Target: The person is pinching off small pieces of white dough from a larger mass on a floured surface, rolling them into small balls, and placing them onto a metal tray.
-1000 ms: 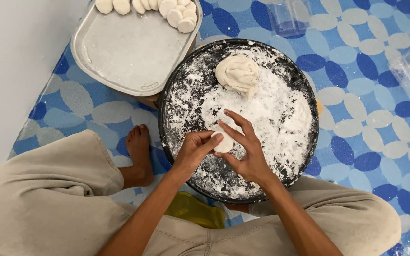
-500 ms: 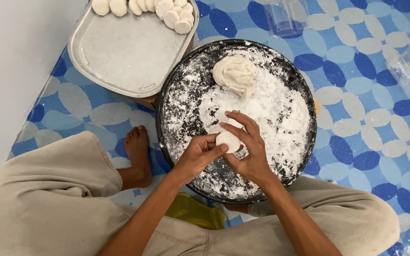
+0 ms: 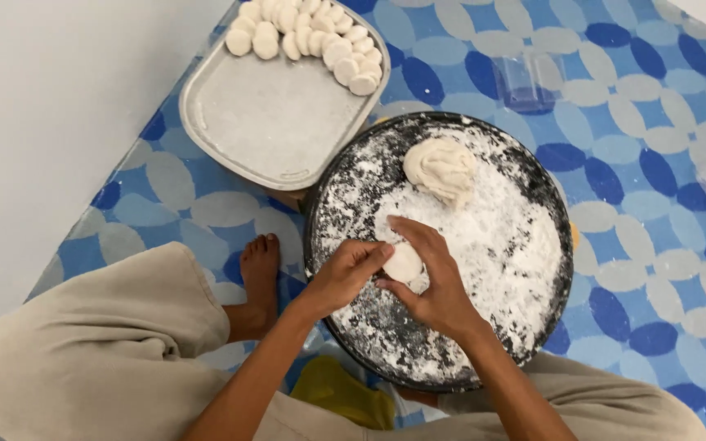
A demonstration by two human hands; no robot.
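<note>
We've got a small dough disc [image 3: 404, 263] pinched between both hands, held just above the floured round tray [image 3: 345, 175], over its near-left part. The tray is our landmark.

Disc looks roughly round and flattened, so no real long axis; its flat face tilts up toward the camera. It sits right at the fingertips, between the two hands, neither clearly nearer.

Left hand [image 3: 345, 276] comes in from the tray's near-left edge, fingers curled closed onto the disc's left rim. Right hand [image 3: 431, 282] comes from the tray's near side, fingers wrapped over the top and right of the disc, thumb underneath as far as we can tell. Both are closed on the disc, not flat open.

Dough lump [image 3: 440, 167] lies on the tray's far side, well apart from the hands, resting in the flour.

Rectangular metal pan [image 3: 275, 122] touches or slightly overlaps the tray's far-left rim; can't tell which. Row of finished discs [image 3: 308, 33] is stacked along the pan's far edge.

Clear plastic cup [image 3: 525, 82] stands beyond the tray, on the patterned floor mat [image 3: 655, 163]. A bare foot [image 3: 259, 273] rests just left of the tray.
</note>
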